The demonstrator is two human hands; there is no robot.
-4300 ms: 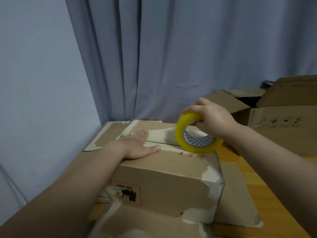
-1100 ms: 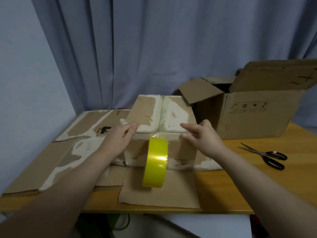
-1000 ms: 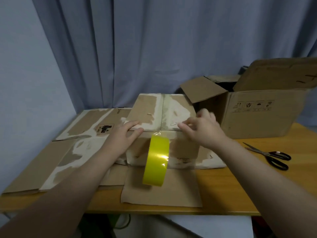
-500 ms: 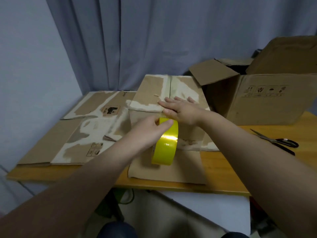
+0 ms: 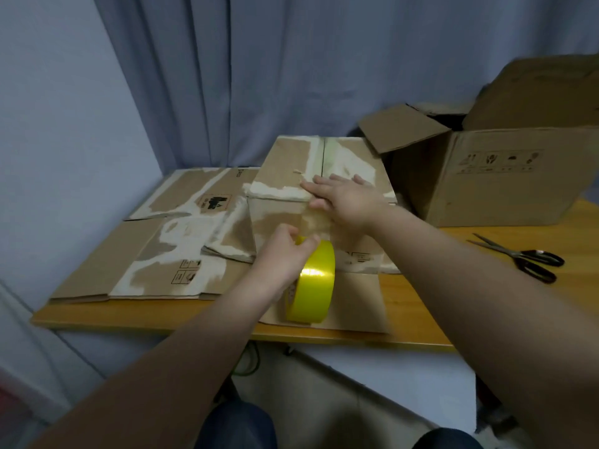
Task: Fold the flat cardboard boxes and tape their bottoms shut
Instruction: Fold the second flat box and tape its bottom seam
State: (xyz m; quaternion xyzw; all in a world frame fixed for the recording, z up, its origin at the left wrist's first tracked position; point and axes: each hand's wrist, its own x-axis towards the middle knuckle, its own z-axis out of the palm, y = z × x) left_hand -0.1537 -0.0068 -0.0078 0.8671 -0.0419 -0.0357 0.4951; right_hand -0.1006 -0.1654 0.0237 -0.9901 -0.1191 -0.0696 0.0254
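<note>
Bench [image 5: 129, 314], curtained corner. Folded box [image 5: 285, 170]: seam apparently taped, strip uncut. Right grip [image 5: 346, 197] flat, pressing box top; left grip [image 5: 282, 254] curled round yellow tape roll [image 5: 316, 280]. Flat boxes [image 5: 175, 254] not yet folded.

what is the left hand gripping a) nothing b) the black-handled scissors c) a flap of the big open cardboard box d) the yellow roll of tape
d: the left hand curls its fingers over the top of the yellow roll of tape, in front of the small folded cardboard box.
</note>
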